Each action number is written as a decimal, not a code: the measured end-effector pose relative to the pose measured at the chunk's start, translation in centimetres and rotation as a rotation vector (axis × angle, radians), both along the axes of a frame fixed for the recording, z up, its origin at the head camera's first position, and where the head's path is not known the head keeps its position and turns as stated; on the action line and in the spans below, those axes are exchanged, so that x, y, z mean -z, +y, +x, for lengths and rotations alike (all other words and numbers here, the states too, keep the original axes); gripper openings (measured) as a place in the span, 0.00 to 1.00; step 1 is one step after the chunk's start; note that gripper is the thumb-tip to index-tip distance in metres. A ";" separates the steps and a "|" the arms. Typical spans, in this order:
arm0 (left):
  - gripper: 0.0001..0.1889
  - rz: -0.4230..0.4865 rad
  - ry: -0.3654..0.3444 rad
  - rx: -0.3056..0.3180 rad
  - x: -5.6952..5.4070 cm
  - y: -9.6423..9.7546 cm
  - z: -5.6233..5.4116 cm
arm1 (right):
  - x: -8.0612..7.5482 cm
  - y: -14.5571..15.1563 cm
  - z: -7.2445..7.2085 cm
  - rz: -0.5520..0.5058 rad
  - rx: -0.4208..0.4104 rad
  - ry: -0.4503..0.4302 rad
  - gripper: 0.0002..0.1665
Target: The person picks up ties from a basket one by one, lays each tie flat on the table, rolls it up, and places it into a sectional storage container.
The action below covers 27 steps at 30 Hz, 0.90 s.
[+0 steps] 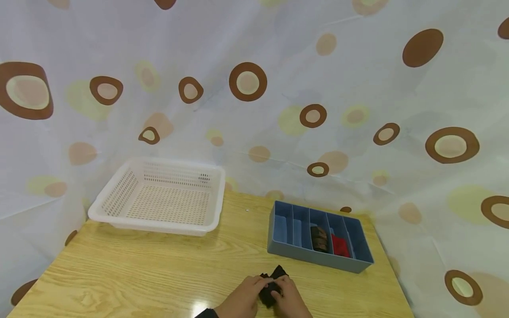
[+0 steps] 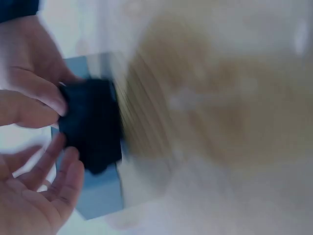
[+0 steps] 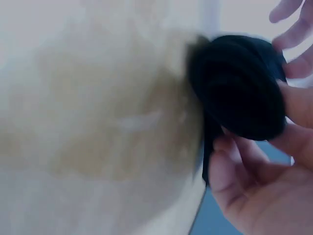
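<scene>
A piece of black cloth (image 1: 267, 297), partly folded or rolled, lies between both hands near the front of the table. From the left, my left hand (image 1: 243, 295) grips it with bent fingers. My right hand (image 1: 292, 298) pinches its right side, thumb and fingers on the fabric. The right wrist view shows a thick, rounded roll of the black cloth (image 3: 239, 88), with a flatter strip hanging under it. In the left wrist view the black cloth (image 2: 93, 125) looks like a compact, nearly rectangular bundle. Whether it is a sock or another garment I cannot tell.
Beyond the hands, to the right, stands a blue divided box (image 1: 314, 260). A brown-and-black rolled item (image 1: 319, 239) and a red cloth (image 1: 340, 245) lie in separate compartments. A white perforated basket (image 1: 159, 227) sits at back left. A patterned curtain (image 1: 254, 119) hangs behind the wooden table (image 1: 131, 269).
</scene>
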State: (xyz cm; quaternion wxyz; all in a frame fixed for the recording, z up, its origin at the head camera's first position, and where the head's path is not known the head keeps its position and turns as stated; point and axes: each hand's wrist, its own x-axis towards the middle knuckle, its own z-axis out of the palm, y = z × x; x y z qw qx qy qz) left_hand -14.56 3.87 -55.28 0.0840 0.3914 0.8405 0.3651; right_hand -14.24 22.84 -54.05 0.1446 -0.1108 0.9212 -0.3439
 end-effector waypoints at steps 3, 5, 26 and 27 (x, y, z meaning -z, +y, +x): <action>0.20 -0.066 0.345 0.013 0.6 0.0 -0.3 | -0.1 0.5 -0.7 -0.006 -0.101 -0.037 0.14; 0.16 -0.066 0.469 0.022 0.9 0.0 -0.6 | 0.0 0.6 -1.1 -0.042 -0.135 -0.058 0.13; 0.17 0.042 -0.259 -0.138 1.0 -2.1 -4.1 | 0.7 -2.8 -1.1 0.154 0.034 0.247 0.22; 0.19 0.044 -0.269 -0.147 1.1 -2.0 -3.9 | 0.9 -2.9 -1.2 0.145 0.055 0.234 0.22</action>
